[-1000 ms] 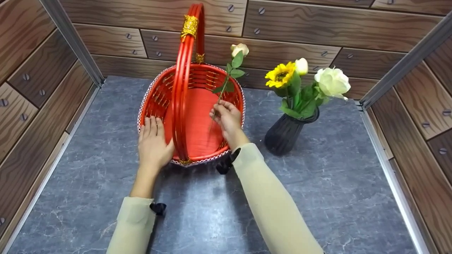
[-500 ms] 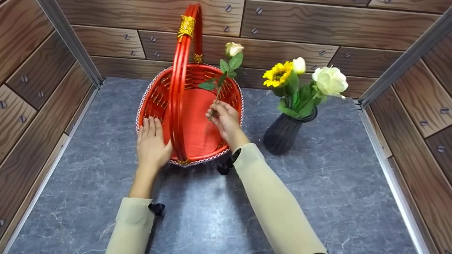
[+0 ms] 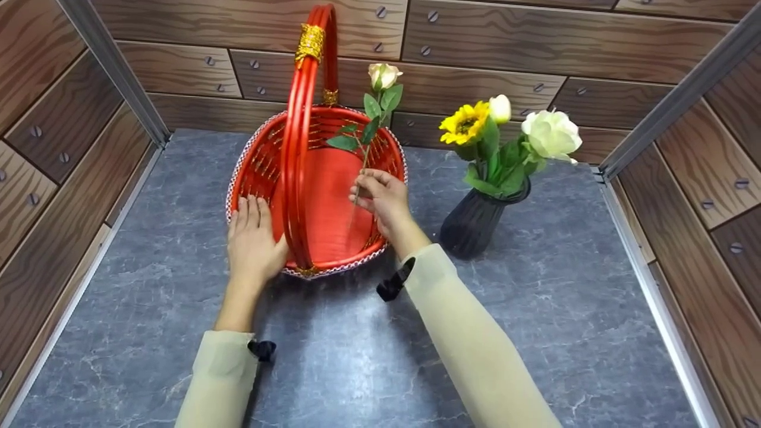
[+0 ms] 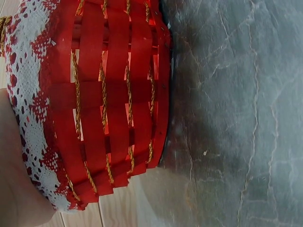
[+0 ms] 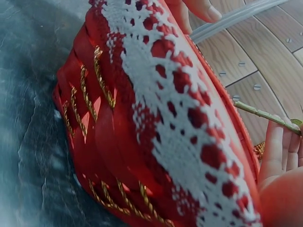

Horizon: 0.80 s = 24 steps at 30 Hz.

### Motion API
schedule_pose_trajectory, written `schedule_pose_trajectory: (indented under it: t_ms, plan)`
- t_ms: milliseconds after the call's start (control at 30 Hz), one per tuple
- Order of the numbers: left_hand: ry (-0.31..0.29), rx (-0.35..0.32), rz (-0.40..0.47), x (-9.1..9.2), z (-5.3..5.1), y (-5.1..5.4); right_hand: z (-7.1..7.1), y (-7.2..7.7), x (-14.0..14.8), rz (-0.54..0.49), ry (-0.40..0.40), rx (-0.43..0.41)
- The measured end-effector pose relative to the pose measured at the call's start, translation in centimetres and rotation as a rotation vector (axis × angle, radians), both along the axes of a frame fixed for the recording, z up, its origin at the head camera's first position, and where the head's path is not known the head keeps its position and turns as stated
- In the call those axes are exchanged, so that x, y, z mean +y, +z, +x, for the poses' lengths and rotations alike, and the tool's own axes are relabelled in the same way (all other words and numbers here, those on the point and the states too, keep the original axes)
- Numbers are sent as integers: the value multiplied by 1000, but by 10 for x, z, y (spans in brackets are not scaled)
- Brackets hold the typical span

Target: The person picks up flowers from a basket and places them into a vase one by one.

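A red woven basket (image 3: 348, 266) with a tall arched handle (image 3: 298, 148) stands upright on the grey surface. My left hand (image 3: 252, 244) lies over its near left rim, fingers straight and pointing into the basket. My right hand (image 3: 385, 199) pinches the stem of a pale rose (image 3: 383, 77) above the basket's right side, bloom up. The rose's green leaves (image 3: 368, 128) stand over the far right rim. Its stem (image 5: 265, 113) shows beyond the rim in the right wrist view. White lace trim (image 4: 28, 104) edges the basket in the left wrist view.
A dark vase (image 3: 472, 223) leans to the right of the basket, holding a sunflower (image 3: 467, 123), a white bud (image 3: 500, 109) and a white rose (image 3: 552, 135). Wood-patterned walls (image 3: 493, 44) close off the back and both sides.
The rose has swung a little left and become more upright in my right hand, turning its leaves. My left hand keeps its place on the basket rim.
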State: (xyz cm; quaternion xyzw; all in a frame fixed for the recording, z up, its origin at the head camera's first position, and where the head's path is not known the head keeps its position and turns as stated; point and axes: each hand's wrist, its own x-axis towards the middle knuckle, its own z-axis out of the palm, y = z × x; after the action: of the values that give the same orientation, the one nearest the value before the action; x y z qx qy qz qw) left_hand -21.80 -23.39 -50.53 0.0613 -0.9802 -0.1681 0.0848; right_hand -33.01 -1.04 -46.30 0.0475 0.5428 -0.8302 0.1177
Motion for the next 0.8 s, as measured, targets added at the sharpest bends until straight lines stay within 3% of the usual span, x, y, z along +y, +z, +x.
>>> schedule_pose_trajectory:
  t_ms: [367,800]
  plan:
    - [-7,-21,4,0,0,1,16,5,19,-69,1,85]
    - [-1,8,13,0,1,1,26,21,43,-12,-5,97]
